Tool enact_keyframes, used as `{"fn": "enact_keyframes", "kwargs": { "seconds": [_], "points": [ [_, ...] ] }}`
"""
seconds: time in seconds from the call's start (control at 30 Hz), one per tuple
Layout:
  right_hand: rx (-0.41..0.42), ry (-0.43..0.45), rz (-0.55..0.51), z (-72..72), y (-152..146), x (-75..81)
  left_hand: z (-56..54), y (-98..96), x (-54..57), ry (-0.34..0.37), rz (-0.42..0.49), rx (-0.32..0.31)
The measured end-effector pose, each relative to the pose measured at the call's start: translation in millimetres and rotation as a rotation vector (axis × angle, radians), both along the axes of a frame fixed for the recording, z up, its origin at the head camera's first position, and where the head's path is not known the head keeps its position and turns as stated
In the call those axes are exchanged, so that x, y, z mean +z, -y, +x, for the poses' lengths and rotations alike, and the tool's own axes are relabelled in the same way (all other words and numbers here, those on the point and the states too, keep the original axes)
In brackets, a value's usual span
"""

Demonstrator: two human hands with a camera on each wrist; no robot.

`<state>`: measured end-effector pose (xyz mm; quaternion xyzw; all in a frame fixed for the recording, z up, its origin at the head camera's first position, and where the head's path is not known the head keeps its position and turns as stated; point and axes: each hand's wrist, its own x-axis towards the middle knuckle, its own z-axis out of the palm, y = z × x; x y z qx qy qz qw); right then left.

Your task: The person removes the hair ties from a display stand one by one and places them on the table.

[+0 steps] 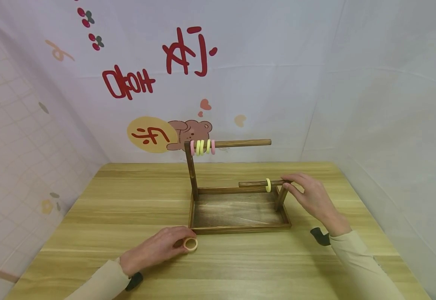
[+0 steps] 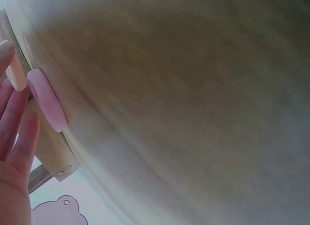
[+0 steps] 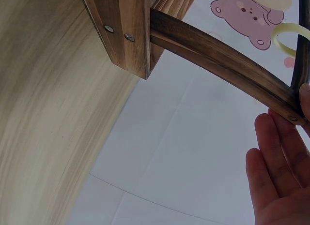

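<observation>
My left hand [image 1: 161, 246] pinches a pale cream ring [image 1: 190, 244] between thumb and fingers, low over the table by the tray's front left corner. In the left wrist view a pink ring [image 2: 47, 100] shows beside the fingers. At the right, my right hand [image 1: 311, 196] grips the wooden stand [image 1: 280, 198] where the short post meets the lower rod, thumb on one side and fingers on the other. One yellow ring [image 1: 268, 185] hangs on that lower rod. Several pink and yellow rings [image 1: 202, 147] hang on the higher rod [image 1: 244, 143], bunched near its tall post.
The stand's base is a shallow wooden tray [image 1: 240, 229] on a light wood table [image 1: 128, 200]. Behind it hangs a white cloth [image 1: 270, 91] with red characters and a bear print. A dark wrist strap [image 1: 320, 236] shows below the right wrist.
</observation>
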<state>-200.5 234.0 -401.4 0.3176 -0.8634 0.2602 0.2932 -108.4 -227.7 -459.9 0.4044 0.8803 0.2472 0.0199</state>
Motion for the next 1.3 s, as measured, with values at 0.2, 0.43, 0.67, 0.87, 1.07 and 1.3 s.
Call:
{"fn": "enact_keyframes", "kwargs": {
  "seconds": [0.2,0.43,0.67,0.87,1.07,1.3],
  "points": [
    [-0.005,0.008,0.000,2.2,1,1.4,0.7,0.4,-0.5,-0.019,-0.013,0.002],
    [-0.013,0.012,0.001,3.9,1,1.2,-0.3,0.5,-1.5,-0.027,0.012,-0.023],
    [-0.015,0.010,0.001,2.8,0,-0.4,1.2,0.3,3.3,0.009,0.021,-0.035],
    [-0.005,0.002,-0.001,1.7,1,0.2,3.1,-6.5,15.4,-0.141,0.044,-0.066],
    [-0.002,-0.001,-0.002,1.4,1,-0.3,3.7,-23.0,33.6,-0.190,0.100,-0.075],
    [-0.011,0.018,-0.006,1.6,1,-1.4,-7.0,-52.6,47.6,-0.371,0.223,-0.118]
  ]
}}
